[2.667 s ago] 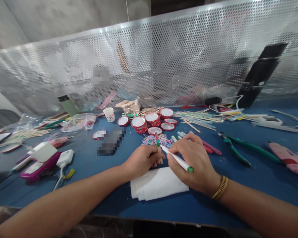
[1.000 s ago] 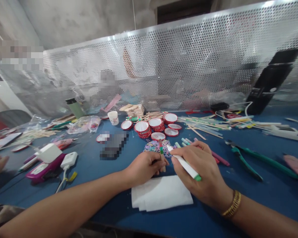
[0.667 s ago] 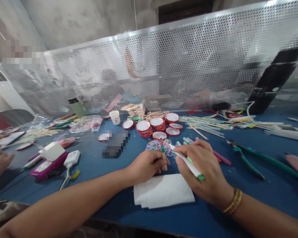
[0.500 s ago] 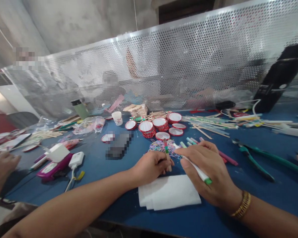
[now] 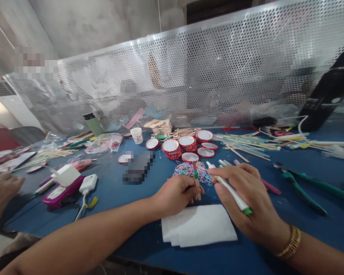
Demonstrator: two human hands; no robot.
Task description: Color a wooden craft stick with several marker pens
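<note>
Pinched in my left hand (image 5: pixel 179 194) is a thin wooden craft stick (image 5: pixel 195 172), upright, with red and green bands coloured on its upper part. My right hand (image 5: pixel 246 194) grips a white marker (image 5: pixel 232 193) with a green end; its tip points up and left, a little apart from the stick. Below both hands lies a folded white cloth or tissue (image 5: pixel 199 225). Just behind my left hand is a heap of pastel rubber bands (image 5: pixel 186 170). Several more markers (image 5: pixel 271 187) lie partly hidden behind my right hand.
Red-rimmed round lids (image 5: pixel 172 147) stand in stacks behind the bands. A phone (image 5: pixel 139 168), paper cup (image 5: pixel 137 135) and purple charger block (image 5: pixel 63 193) are to the left. Teal-handled pliers (image 5: pixel 304 191) lie at right. Another person's hand (image 5: pixel 5 183) rests at far left. A perforated metal screen (image 5: pixel 172 76) closes the back.
My right hand and the marker have shifted slightly right, a little farther from the stick. The view has moved a little; my left hand keeps its hold on the stick.
</note>
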